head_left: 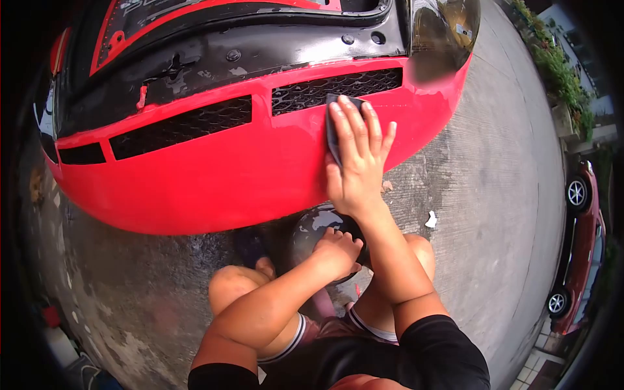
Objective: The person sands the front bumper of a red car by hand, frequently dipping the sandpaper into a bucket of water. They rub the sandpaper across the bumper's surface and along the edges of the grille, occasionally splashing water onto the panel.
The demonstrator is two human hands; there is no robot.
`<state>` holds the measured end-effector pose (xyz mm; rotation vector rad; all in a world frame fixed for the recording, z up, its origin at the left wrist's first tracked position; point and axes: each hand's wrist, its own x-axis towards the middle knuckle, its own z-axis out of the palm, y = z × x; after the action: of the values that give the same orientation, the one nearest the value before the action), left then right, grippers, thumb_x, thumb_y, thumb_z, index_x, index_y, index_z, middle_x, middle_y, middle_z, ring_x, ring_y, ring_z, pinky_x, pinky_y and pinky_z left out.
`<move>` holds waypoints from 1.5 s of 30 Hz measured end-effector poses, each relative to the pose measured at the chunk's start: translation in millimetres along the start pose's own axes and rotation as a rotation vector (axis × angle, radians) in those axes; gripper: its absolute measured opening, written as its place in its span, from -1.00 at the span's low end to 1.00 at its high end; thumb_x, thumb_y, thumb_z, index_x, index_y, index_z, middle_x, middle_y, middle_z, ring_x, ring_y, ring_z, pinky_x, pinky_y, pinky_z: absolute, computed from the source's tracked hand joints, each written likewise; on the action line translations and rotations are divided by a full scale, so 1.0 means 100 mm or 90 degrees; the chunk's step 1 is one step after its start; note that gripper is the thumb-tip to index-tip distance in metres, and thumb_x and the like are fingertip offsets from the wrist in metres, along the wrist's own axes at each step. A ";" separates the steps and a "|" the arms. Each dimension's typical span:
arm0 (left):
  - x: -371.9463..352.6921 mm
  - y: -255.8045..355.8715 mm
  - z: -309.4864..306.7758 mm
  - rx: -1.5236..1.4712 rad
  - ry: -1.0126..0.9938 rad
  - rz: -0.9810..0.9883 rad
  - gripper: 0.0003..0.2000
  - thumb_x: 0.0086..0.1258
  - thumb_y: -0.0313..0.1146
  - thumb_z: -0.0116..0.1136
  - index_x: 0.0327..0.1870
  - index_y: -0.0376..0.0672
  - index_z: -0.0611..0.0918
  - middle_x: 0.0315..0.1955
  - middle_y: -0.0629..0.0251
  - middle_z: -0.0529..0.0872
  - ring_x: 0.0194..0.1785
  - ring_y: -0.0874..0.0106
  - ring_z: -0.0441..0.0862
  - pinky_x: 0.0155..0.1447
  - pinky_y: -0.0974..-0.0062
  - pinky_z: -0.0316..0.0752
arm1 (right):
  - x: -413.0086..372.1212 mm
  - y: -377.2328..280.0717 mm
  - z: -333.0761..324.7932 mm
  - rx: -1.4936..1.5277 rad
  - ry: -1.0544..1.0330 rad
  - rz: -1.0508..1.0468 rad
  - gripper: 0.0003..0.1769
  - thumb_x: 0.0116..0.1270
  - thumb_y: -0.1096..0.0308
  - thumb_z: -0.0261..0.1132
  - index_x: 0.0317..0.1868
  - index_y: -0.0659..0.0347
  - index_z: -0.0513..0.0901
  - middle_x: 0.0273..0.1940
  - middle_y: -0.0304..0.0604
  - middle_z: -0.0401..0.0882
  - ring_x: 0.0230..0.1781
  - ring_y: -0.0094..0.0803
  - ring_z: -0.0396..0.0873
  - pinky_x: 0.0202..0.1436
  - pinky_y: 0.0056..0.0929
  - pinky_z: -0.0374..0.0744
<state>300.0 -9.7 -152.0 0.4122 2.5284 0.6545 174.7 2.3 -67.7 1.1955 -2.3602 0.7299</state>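
Note:
My right hand (357, 146) lies on the red car bumper (214, 182), just below a mesh grille opening. Under its outstretched fingers is a thin dark grey sheet, apparently sandpaper (331, 140), with the thumb along its near edge. My left hand (339, 250) is lower down, between my knees, over a round dark basin (309, 231) with shiny reflections inside. Its fingers are curled, and whatever they hold, if anything, is hidden.
Black mesh grilles (182, 127) run across the bumper's upper part, with a headlight (445, 29) at right. Wet, rough concrete (481, 195) surrounds the car. A white scrap (431, 220) lies on the ground. A dark red car (582, 247) is parked far right, near plants (559, 71).

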 end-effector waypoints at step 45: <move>0.12 -0.12 0.41 -0.097 0.149 -0.012 -0.46 0.54 0.02 0.22 0.37 -0.16 0.64 0.23 0.11 0.74 0.33 0.17 0.67 0.48 0.01 0.40 | 0.03 -0.56 0.18 0.112 -0.124 -0.158 0.05 0.11 0.20 0.30 0.67 0.36 0.29 0.70 0.09 0.18 0.79 0.01 0.03 0.79 0.23 -0.33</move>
<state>310.2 0.1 -194.2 0.2697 2.6715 0.9297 217.3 -38.4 -64.5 1.6688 -2.2751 0.7792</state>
